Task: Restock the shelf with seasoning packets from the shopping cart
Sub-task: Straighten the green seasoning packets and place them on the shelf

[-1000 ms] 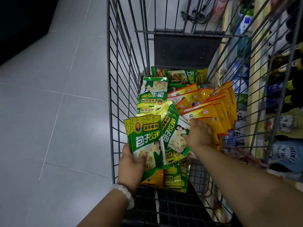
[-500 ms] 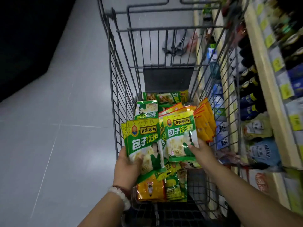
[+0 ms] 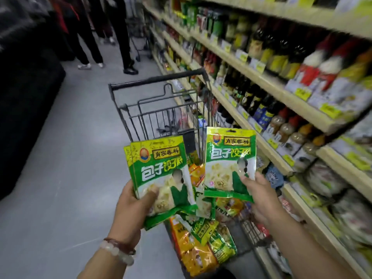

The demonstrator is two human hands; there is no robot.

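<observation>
My left hand (image 3: pixel 131 206) grips a small stack of green seasoning packets (image 3: pixel 159 168) by their lower edge, held upright above the cart. My right hand (image 3: pixel 261 198) holds a single green seasoning packet (image 3: pixel 229 158) by its bottom right corner, raised a little higher and closer to the shelf. Below both hands the wire shopping cart (image 3: pixel 161 105) holds several more packets, green and orange-yellow (image 3: pixel 197 250). The wooden shelf (image 3: pixel 267 81) runs along the right, its rows full of bottles and bags.
Dark sauce bottles (image 3: pixel 259 103) and jars (image 3: pixel 289 133) fill the middle shelf rows; bagged goods (image 3: pixel 326 178) lie on the lower ones. Several people (image 3: pixel 112 33) stand at the far end of the aisle by another cart. Grey floor (image 3: pixel 70 158) stretches left of the cart.
Both hands have lifted their packets up out of the cart. My view has swung up from the cart's inside to the aisle and the shelf.
</observation>
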